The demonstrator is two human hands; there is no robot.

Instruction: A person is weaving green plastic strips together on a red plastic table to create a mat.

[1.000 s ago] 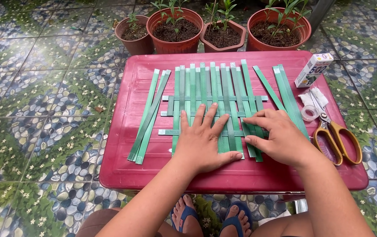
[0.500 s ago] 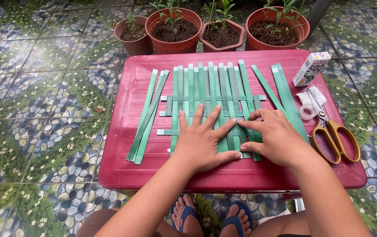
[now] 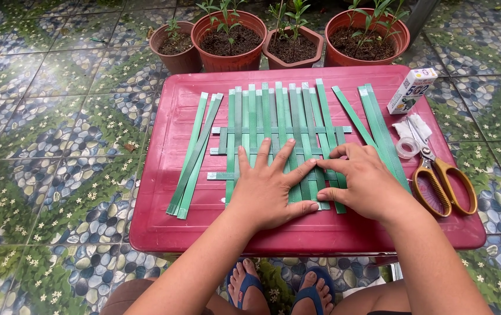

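Note:
A partly woven mat of green strips (image 3: 279, 125) lies on a red plastic table (image 3: 169, 221). My left hand (image 3: 268, 186) presses flat on the mat's near part, fingers spread. My right hand (image 3: 364, 184) rests on the mat's right edge, its fingertips pinching the ends of green strips (image 3: 335, 169). Loose green strips (image 3: 195, 154) lie to the left of the mat, and more loose strips (image 3: 376, 125) lie to the right.
Orange-handled scissors (image 3: 443, 181), a roll of clear tape (image 3: 407, 147) and a small white glue box (image 3: 411, 90) sit at the table's right. Several potted plants (image 3: 227, 41) stand behind the table on a patterned tile floor. My sandalled feet (image 3: 279, 289) show below.
Both hands stay on the mat; my right hand's fingers have shifted slightly along the right-edge strips. The view has drifted a little.

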